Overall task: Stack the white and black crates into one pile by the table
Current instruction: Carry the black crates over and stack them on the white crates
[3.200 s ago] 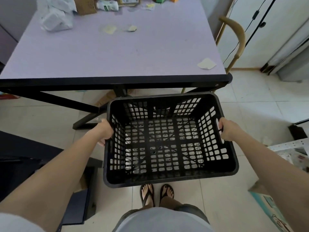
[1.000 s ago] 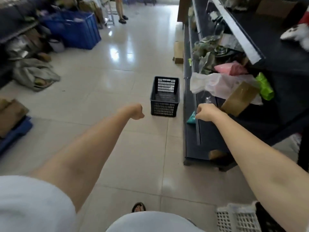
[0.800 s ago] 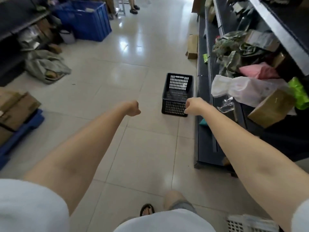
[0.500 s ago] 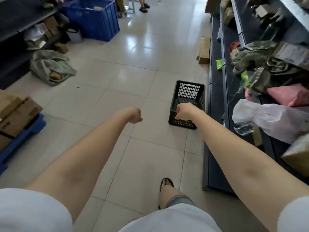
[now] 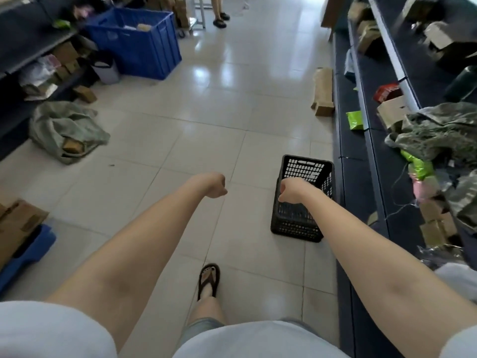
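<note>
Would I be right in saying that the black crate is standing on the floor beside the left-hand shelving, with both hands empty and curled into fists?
Not quite: the head view shows the black crate on the floor beside the right-hand shelving, not the left. The rest holds: left hand and right hand are empty, curled into fists.

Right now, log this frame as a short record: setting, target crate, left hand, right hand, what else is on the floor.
setting: tiled aisle between dark shelving units
target crate: black perforated plastic crate on the floor beside the right-hand shelving, upright
left hand: closed fist, holding nothing
right hand: closed fist, holding nothing, in front of the crate in view
floor: large blue plastic bin, grey-green cloth sack, brown cardboard box
</note>
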Demonstrator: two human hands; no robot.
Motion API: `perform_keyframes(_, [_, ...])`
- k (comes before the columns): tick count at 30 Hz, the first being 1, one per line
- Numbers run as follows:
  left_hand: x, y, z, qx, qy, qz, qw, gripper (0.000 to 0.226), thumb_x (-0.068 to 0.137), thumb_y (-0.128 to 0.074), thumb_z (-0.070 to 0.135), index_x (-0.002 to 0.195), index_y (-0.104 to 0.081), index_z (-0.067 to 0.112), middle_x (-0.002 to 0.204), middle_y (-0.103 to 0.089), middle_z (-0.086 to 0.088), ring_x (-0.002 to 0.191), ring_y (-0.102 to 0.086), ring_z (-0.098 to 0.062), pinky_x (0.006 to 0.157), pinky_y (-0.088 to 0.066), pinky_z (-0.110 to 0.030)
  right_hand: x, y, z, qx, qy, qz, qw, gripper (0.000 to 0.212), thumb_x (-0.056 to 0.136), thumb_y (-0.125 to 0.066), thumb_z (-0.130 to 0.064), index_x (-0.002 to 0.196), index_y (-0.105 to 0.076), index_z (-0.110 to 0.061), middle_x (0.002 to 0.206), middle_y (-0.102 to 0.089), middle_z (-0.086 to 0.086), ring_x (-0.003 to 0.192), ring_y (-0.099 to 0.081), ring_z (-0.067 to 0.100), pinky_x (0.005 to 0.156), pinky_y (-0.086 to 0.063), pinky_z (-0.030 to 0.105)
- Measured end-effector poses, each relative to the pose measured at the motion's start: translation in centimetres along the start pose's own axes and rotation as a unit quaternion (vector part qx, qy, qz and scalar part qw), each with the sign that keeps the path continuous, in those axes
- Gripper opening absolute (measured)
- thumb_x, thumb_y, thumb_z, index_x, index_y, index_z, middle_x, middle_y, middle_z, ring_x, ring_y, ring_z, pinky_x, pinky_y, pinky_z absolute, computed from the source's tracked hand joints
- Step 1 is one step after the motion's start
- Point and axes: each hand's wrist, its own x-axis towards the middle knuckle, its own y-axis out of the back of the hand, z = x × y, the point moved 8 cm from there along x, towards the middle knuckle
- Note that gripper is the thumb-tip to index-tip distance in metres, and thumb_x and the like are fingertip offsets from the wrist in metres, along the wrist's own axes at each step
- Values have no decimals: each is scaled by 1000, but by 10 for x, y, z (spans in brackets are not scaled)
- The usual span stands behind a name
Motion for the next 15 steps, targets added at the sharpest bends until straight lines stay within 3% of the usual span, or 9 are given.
perform_keyframes(7, [145,84,1,106,-105,-21,989,41,100,-44,27,132,-54,2,137,-53,-16,125,-52,-33,101,-43,-37,96,34,7,121,-114,4,986,35,86,-56,-20,120,-56,-13,126,-56,11,113,-55,29,92,-50,35])
perform_keyframes(15, [284,145,99,203,-257,-48,944,39,99,-44,25,128,-56,2,134,-56,-16,125,-51,-33,104,-43,-39,165,49,80,239,-264,-25,934,33,86,-53,-19,120,-52,-16,123,-54,9,106,-56,27,86,-49,35])
